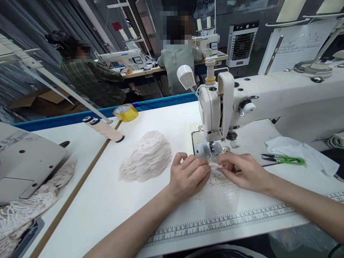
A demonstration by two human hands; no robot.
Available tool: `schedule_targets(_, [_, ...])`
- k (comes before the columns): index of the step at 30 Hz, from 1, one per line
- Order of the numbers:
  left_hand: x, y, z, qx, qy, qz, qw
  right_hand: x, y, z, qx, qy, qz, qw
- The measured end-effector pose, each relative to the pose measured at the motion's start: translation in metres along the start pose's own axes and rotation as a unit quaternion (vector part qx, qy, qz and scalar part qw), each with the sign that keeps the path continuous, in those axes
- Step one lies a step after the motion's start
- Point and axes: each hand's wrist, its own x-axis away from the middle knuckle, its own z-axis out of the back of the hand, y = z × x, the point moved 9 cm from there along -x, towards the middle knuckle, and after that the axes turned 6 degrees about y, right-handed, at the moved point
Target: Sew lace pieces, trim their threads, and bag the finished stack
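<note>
A sheer, off-white patterned lace piece [223, 197] lies on the white tabletop [99, 204], its long axis running from the shiny metal needle plate [202, 149] toward you. Your right hand [243, 172] pinches its upper edge, nearly closed; your left hand [189, 175] curls at its left side, fingertips hidden, so you can't tell its grip.

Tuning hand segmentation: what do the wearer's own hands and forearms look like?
Left hand and right hand are both bare: no gloves, and no rings visible on the fingers. The left forearm and right forearm show no sleeve, watch or bracelet along their visible length, and no clear markings. Nail detail is too small to tell.
</note>
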Motion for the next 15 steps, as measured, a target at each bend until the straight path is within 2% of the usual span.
schedule_targets(6, [-0.001, 0.004, -0.001, 0.0, -0.002, -0.018, 1.0, -0.002, -0.006, 0.002, -0.008, 0.006, 0.029, 1.0])
schedule_targets(15, [0.002, 0.012, -0.004, -0.009, -0.028, -0.05, 0.998, -0.004, -0.014, 0.013, 0.023, 0.071, 0.069, 0.995])
